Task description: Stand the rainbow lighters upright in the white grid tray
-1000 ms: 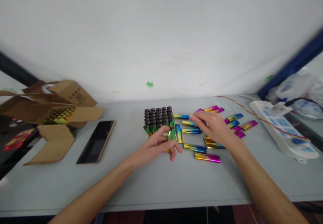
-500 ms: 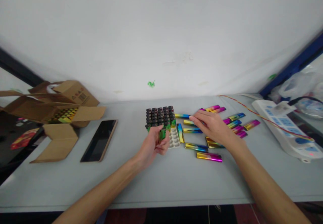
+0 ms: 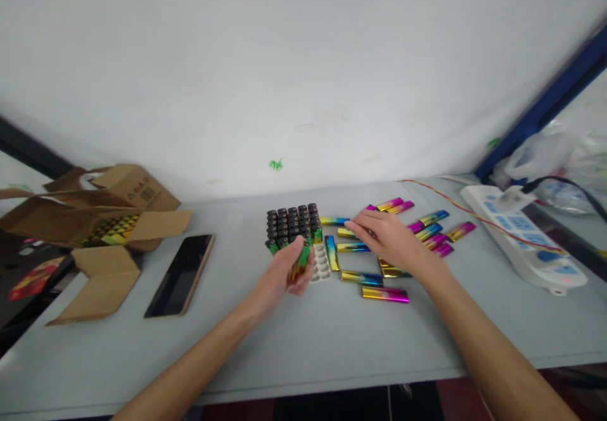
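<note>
My left hand is closed round a green-and-gold tube, just in front of a block of upright black-topped tubes. These stand in a pale tray whose right part shows bare round pockets. My right hand is bent over the loose metallic tubes, fingertips pinched near a yellow-and-blue one; whether anything is between them is too small to tell. Close by lie a blue-and-gold tube beside the tray and a gold-and-magenta tube nearer the front.
A phone lies left of the tray. Beyond it, an open cardboard box holds more tubes. At the right are a white power strip, a red-yellow wire and plastic bags.
The view has shifted slightly, moving the scene a little left. In my left hand the green-and-gold tube now shows more of its length. My right hand stays over the loose tubes.
</note>
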